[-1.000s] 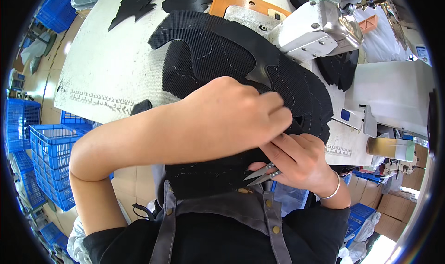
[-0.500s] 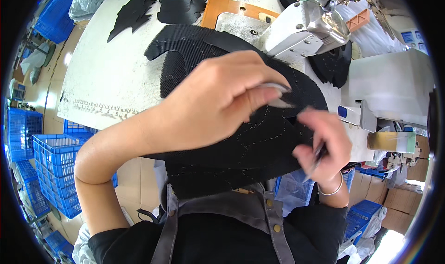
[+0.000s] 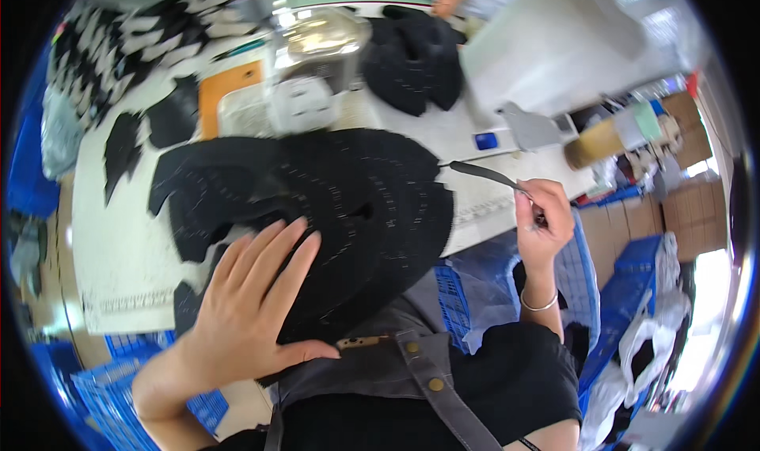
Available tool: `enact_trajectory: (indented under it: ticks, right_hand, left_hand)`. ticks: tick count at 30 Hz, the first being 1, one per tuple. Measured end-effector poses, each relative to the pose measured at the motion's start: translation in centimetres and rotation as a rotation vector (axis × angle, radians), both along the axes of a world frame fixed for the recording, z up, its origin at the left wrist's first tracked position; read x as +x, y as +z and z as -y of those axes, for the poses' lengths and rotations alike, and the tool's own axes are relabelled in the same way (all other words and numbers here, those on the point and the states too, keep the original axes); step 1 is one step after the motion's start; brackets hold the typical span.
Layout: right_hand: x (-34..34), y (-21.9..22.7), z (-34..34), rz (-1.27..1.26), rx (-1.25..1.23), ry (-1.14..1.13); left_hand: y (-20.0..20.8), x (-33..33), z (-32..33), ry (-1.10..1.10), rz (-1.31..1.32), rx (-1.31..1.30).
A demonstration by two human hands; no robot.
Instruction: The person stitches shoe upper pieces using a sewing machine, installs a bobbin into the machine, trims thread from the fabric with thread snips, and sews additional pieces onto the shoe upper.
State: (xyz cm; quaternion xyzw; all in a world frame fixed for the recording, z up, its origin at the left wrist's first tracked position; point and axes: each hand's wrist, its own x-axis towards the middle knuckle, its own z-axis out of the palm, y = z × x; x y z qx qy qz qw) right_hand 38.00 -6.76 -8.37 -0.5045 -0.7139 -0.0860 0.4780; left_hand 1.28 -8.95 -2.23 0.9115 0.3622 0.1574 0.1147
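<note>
My left hand [image 3: 257,296] lies with its fingers spread on a large black mesh fabric piece [image 3: 340,205] with pale stitch lines. The fabric covers the near part of the table and hangs over its front edge toward my apron. Off the fabric's right side, my raised right hand [image 3: 545,217] is closed on a slender, curved dark strip [image 3: 484,172] that points left. Something small and shiny shows within the right palm, too blurred to name.
Behind the fabric stands a white sewing machine head [image 3: 305,106] beside an orange plate [image 3: 226,91]. Black stitched pieces [image 3: 412,59] lie at the back, black cut pieces [image 3: 172,112] at the left. A white box-shaped cover [image 3: 546,43] stands back right. Blue crates [image 3: 127,388] flank the table.
My left hand has moved down and left and spread onto the fabric, letting go of a thin grey piece. The right hand has risen, now showing the dark strip. The view has shifted right.
</note>
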Motion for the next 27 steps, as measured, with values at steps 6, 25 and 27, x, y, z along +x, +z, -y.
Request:
enact_trajectory:
  ticks: [6, 25, 27]
  right_hand:
    - [7.6, -3.1, 0.6, 0.297, 0.245, -0.495]
    - [-7.4, 2.6, -2.0, 0.054, -0.142, 0.337]
    - [-8.2, 3.0, -2.5, 0.090, -0.152, 0.385]
  left_hand:
    - [-2.2, 0.3, 0.7, 0.041, -0.132, 0.206]
    - [-3.2, -1.0, -14.0, 0.091, 0.291, -1.127]
    - [-2.1, -0.1, -13.8, 0.151, 0.277, -1.044]
